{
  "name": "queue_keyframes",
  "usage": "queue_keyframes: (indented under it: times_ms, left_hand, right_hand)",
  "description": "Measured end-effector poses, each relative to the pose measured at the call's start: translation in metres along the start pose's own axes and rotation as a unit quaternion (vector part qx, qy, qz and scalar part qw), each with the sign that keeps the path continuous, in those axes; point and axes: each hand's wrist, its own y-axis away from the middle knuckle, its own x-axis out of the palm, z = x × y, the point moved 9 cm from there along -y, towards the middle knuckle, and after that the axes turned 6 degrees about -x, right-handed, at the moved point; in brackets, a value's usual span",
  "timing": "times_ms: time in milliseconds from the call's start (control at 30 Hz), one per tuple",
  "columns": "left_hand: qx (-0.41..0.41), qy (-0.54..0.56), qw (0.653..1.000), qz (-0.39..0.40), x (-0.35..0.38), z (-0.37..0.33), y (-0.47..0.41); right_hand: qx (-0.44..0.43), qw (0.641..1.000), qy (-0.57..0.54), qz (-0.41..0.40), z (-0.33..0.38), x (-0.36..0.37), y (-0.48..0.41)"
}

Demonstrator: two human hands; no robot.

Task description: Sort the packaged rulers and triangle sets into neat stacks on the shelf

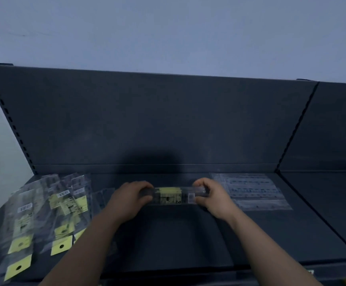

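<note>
- Two hands hold one pack (172, 196) between them, crosswise over the middle of the shelf (178, 240), nearer its back edge than its front.
- Left hand (126, 200) curls its fingers round the pack's left end; right hand (213, 198) grips the right end with curled fingers. Neither is free.
- Pack is a clear sleeve with a yellow card at its middle and a white label toward the right. Whether it rests on the shelf or hangs just above it, I cannot tell.
- Pile (44, 213) of like packs sprawls at the shelf's left end, overlapping at odd angles, yellow tabs toward the front edge. Blur hides the count.
- Flat stack (252, 191) of clear packs with blue print lies toward the back right corner, square to the back edge, just beside the right hand. These are probably the triangle sets, but the print is too soft to read.
- Step in hand, as I judge it: squaring up a ruler pack to start a stack in the middle, between pile and flat stack.
- Next move calls for setting the pack parallel to the back edge, releasing both ends, then reaching left to the pile for a matching pack and laying it edge on edge.
- Slick sleeves are likely to slide, so each wants a flat, gentle set-down.
- Most of the sorting looks undone.
</note>
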Motion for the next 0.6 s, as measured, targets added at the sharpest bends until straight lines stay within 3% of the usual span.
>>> queue_keyframes:
  times_ms: [167,400,533,600]
  left_hand:
    - [-0.024,-0.099,0.994,-0.039,-0.036,0.015,-0.032]
    - [-0.049,-0.191,0.98,0.005,-0.021,0.05,-0.075]
    - [-0.056,-0.238,0.97,-0.019,-0.004,0.054,-0.077]
    - [-0.074,-0.23,0.97,-0.005,0.008,0.054,-0.07]
  right_hand:
    - [-0.033,0.999,0.019,-0.004,0.022,0.012,-0.058]
    - [-0.017,0.998,0.049,0.03,0.014,0.05,-0.101]
    - [-0.029,0.964,0.261,0.03,0.012,0.062,-0.105]
    - [-0.053,0.947,0.314,0.031,0.015,0.071,-0.099]
